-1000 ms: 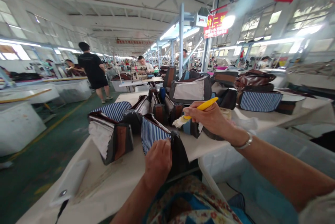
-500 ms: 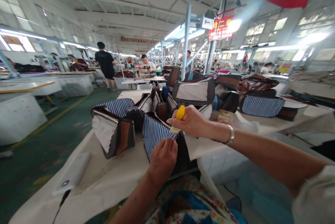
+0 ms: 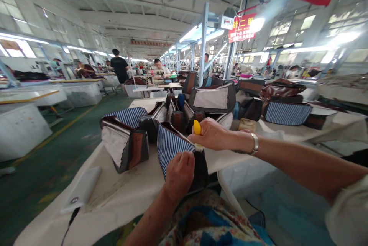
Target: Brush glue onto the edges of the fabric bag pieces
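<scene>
My right hand (image 3: 211, 134) is closed around a brush with a yellow handle (image 3: 197, 127); its pale bristle end points down at the upper edge of a bag. That bag (image 3: 172, 144) has a blue-and-white striped lining outward and a dark side panel. With fingers curled, my left hand (image 3: 180, 171) grips the bag's edge just below the brush. What lies under its fingers is hidden. Left of it stands another half-made bag (image 3: 138, 148), grey and brown, with striped lining and a pale panel. A small yellowish jar (image 3: 246, 124) sits beyond my right forearm.
Several more bags (image 3: 212, 98) crowd the far part of the covered table (image 3: 115, 200). A white power bank (image 3: 82, 190) with a cable lies at the near left. A white plastic bin (image 3: 244, 184) stands at my right. Co-workers (image 3: 119, 66) are farther off.
My right hand and the brush have shifted slightly down and to the right along the bag's edge. The left hand keeps its hold. A person in black has walked farther away.
</scene>
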The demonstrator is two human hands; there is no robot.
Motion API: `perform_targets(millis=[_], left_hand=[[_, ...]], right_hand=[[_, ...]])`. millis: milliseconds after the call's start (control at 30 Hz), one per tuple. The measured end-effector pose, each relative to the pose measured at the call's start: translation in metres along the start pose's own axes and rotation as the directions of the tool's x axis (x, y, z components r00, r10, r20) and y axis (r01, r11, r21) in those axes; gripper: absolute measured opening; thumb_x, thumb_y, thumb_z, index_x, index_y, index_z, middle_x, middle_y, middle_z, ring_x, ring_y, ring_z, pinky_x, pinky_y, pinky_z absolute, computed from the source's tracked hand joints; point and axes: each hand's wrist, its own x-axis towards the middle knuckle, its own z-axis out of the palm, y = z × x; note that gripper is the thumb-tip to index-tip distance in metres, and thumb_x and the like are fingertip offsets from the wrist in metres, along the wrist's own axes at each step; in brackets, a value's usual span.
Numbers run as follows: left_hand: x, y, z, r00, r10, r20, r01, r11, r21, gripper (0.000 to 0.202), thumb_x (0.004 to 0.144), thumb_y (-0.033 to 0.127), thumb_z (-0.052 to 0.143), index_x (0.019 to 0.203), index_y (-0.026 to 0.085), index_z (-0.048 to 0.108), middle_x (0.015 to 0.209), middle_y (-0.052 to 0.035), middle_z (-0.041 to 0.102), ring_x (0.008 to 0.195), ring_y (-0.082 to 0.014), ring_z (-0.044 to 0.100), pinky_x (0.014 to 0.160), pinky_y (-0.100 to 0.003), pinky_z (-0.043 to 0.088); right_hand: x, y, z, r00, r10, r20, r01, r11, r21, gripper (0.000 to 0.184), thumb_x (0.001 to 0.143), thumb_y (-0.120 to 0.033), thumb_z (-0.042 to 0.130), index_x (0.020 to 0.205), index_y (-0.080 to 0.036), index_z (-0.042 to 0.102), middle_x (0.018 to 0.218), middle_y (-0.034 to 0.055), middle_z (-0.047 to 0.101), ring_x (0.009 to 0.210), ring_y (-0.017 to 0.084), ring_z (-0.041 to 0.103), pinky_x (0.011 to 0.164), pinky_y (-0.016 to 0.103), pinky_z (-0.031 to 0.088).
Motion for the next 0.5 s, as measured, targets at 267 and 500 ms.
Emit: perform_targets(millis=[267,500], left_hand=[[-0.004,-0.003,-0.002,1.000,0.000,-0.028,-0.001,1.000,-0.028,0.008,0.090,0.010,0.057,0.093,0.015,0.061,0.074,-0.0039,0.058,0.069,-0.0185,0.054,0.062,-0.033,0.042],[-0.017,-0.010,-0.004,0.997,-0.041,-0.063,0.032,0.990,-0.136,0.009,0.090,0.011,0.057,0.097,0.017,0.059,0.074,-0.0028,0.059,0.070,-0.0169,0.057,0.067,-0.030,0.046]], right_hand=[[-0.005,-0.007,0.002,1.000,-0.029,0.002,0.029,0.998,0.054,0.041,0.082,-0.031,0.061,0.047,-0.016,0.045,0.047,-0.0066,0.026,0.047,0.006,0.021,0.045,0.025,0.018],[-0.005,-0.007,0.005,1.000,-0.006,-0.029,0.011,0.980,0.200,0.043,0.087,-0.038,0.057,0.051,-0.016,0.050,0.050,-0.0049,0.036,0.050,0.007,0.028,0.047,0.024,0.022]])
